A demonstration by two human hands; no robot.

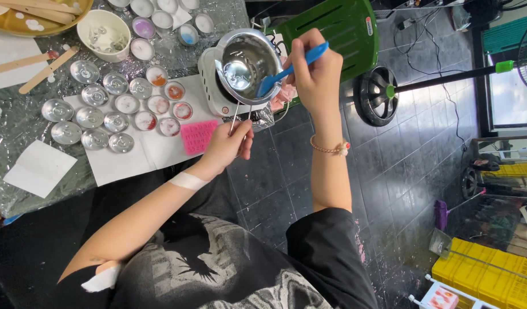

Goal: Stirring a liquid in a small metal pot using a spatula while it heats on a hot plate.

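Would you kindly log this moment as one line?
left hand: holds pot handle | right hand: blue spatula in metal pot | pot on white heater

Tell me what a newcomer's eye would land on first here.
First, the shiny metal pot on a small white heater at the table edge, where the right hand dips a blue spatula into it while the left hand grips its wire handle. Next, the rows of small round tins to the left.

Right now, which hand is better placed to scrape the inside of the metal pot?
Right, most likely. The right hand holds the blue spatula with its blade already inside the metal pot; the left hand grips the pot's wire handle.
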